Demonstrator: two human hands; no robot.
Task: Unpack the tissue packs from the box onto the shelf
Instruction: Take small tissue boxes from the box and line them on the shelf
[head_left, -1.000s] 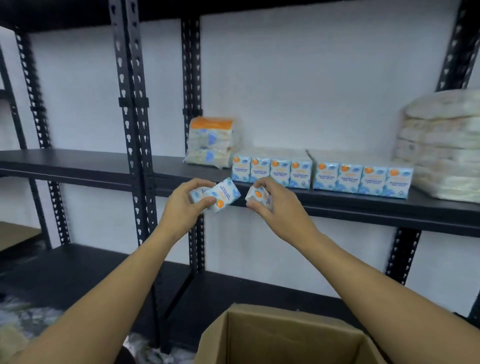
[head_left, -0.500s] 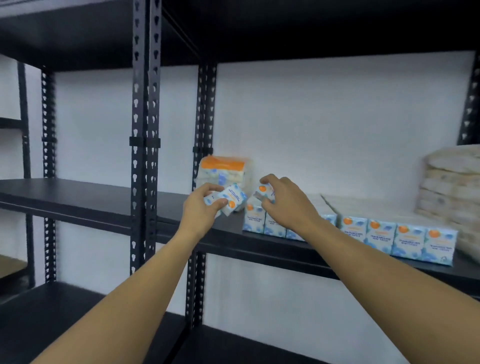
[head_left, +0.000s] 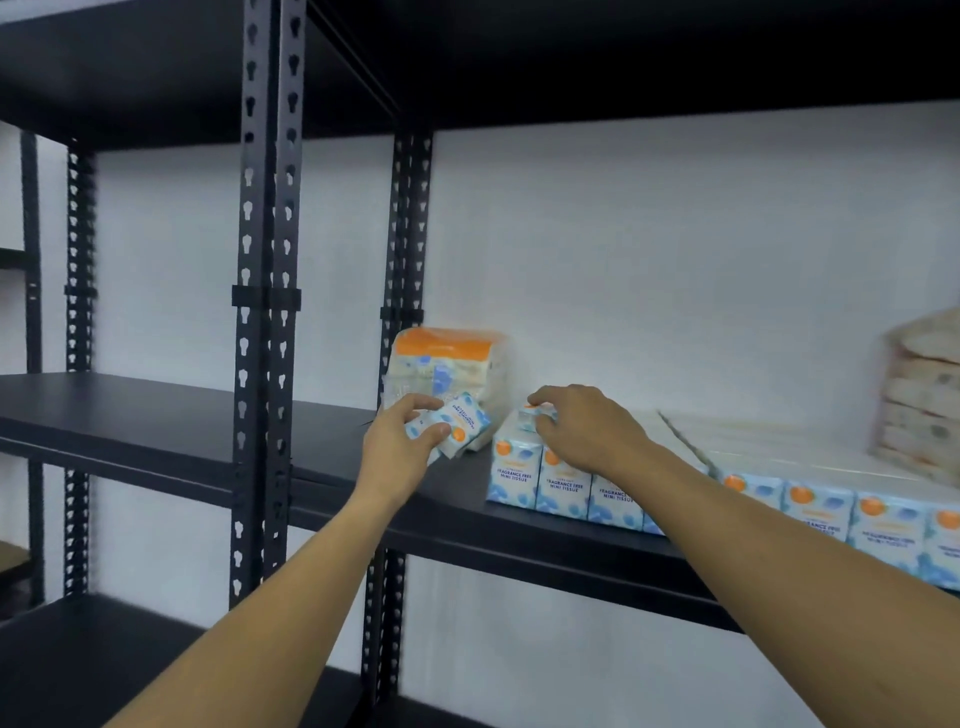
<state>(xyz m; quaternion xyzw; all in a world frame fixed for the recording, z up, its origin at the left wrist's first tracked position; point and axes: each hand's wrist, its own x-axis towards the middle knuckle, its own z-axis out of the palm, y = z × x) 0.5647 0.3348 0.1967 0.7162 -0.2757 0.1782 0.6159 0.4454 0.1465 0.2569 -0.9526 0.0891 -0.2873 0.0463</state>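
Head view: right hand (head_left: 582, 431), fingers curled, pinching a mini tissue pack (head_left: 537, 415) atop the shelf row (head_left: 561, 483); left hand (head_left: 402, 449) gripping more packs (head_left: 457, 423). Best set flush, square with row, before letting go.

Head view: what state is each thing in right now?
Left hand: grips small blue-and-white tissue packs above the shelf.
Right hand: pinches one small tissue pack atop the row.
Row of blue-and-white mini tissue packs: upright on the black metal shelf.
Orange-topped plastic-wrapped bundle: upright at the back.
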